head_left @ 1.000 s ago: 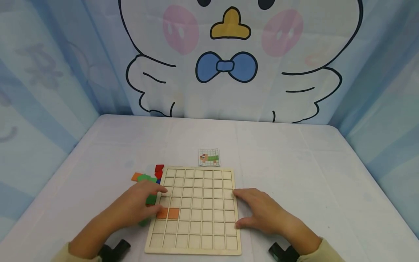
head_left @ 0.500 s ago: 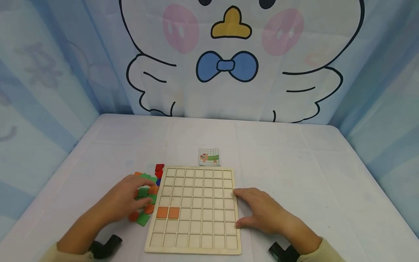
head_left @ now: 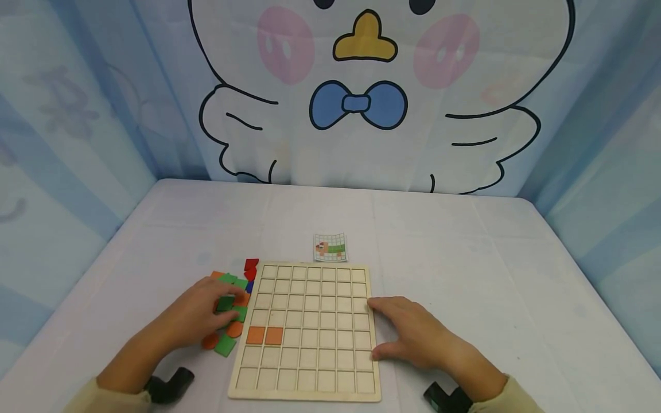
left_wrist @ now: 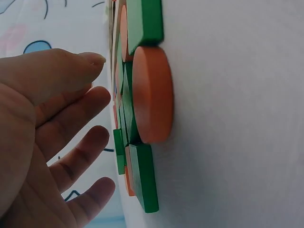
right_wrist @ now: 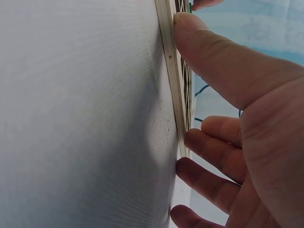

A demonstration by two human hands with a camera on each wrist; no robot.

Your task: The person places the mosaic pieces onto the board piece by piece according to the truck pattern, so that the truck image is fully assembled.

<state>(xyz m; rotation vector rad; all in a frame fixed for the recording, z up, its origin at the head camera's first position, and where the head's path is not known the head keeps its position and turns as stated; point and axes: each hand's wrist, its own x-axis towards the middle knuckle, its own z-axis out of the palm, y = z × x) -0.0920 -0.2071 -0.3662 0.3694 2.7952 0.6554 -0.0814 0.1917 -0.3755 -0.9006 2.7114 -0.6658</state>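
A light wooden grid board point(head_left: 308, 358) lies on the table, with an orange square tile point(head_left: 255, 335) and another orange square tile point(head_left: 274, 336) side by side in its left cells. My left hand point(head_left: 196, 312) hovers over a cluster of loose pieces along the board's left edge. Its thumb and fingers are apart; the left wrist view shows nothing gripped, just above a round orange piece point(left_wrist: 154, 95) and a green block point(left_wrist: 145, 178). My right hand point(head_left: 415, 332) has its thumb and fingertips at the board's right edge, fingers loosely bent, as the right wrist view point(right_wrist: 266, 156) also has it.
Behind the board lies a small picture card point(head_left: 330, 248) with an orange and green figure on a grid. Red pieces point(head_left: 251, 264) and a blue piece point(head_left: 250, 287) sit at the board's upper left corner. A patterned curtain point(head_left: 356, 155) stands behind the white-covered table.
My left hand has moved left, off the board and the left orange tile, to over the loose pieces, and stays about there. My right hand has kept its place at the board's edge.
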